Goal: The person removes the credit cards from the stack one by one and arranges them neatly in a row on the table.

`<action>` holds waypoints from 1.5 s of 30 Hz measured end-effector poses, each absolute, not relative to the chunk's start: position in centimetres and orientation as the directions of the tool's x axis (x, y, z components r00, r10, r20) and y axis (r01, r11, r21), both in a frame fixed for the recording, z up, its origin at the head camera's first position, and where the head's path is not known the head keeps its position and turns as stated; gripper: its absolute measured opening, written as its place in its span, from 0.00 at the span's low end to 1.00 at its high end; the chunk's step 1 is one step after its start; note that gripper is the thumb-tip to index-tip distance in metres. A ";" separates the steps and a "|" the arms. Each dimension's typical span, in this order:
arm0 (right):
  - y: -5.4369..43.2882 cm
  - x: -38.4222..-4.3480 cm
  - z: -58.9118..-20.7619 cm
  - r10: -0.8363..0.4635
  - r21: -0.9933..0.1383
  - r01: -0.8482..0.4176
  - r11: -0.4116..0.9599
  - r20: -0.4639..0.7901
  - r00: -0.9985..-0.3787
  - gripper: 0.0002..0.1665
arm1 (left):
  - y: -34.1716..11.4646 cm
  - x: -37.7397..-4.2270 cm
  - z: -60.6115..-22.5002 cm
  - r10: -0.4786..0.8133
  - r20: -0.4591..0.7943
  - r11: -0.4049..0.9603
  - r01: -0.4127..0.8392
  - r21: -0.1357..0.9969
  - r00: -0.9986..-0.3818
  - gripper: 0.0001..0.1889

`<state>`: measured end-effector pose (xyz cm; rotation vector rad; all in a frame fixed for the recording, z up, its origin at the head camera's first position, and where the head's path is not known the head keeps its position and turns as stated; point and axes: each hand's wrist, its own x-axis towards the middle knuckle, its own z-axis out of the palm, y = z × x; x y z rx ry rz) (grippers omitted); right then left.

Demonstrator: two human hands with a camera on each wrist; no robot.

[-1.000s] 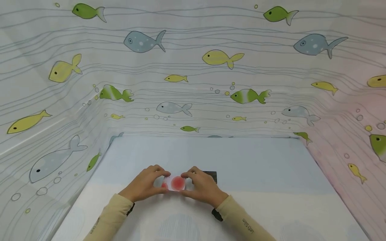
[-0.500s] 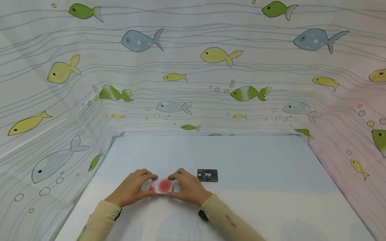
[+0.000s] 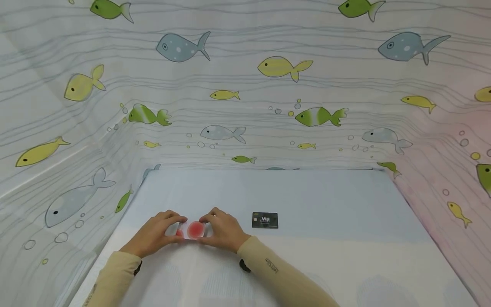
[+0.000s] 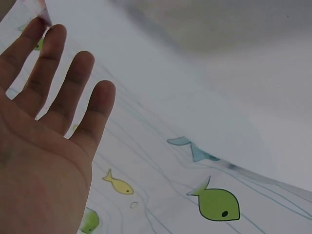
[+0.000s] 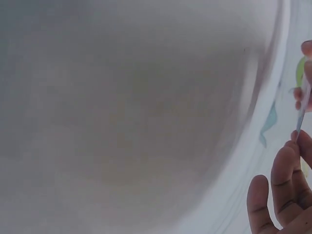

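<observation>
A small pale card (image 3: 196, 230) with red round spots is held between both hands, left of centre over the table. My left hand (image 3: 153, 234) pinches its left edge, and my right hand (image 3: 224, 230) pinches the right edge between thumb and fingers. From the right wrist, the card (image 5: 303, 108) appears thin and nearly edge-on. In the left wrist view only a corner of the card (image 4: 42, 10) shows at the fingertips. Right of my right hand lies a black card (image 3: 265, 220) printed "Vip". Whether the pale card touches the table I cannot tell.
The table (image 3: 337, 264) has a pale blue and white cover. Behind it and along both sides stands a white sheet (image 3: 245, 25) printed with fish and wavy lines.
Both hands have moved left together, carrying the pale card. The black card, earlier mostly hidden behind my right hand, is now fully in sight.
</observation>
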<state>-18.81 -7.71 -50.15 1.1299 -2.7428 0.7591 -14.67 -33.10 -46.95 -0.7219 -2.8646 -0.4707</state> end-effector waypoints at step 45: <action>-12.8 -17.1 -50.7 -0.669 -0.292 -0.667 0.686 0.108 -0.735 0.27 | -36.7 -12.6 -48.9 0.376 0.083 0.886 0.385 0.259 -0.923 0.28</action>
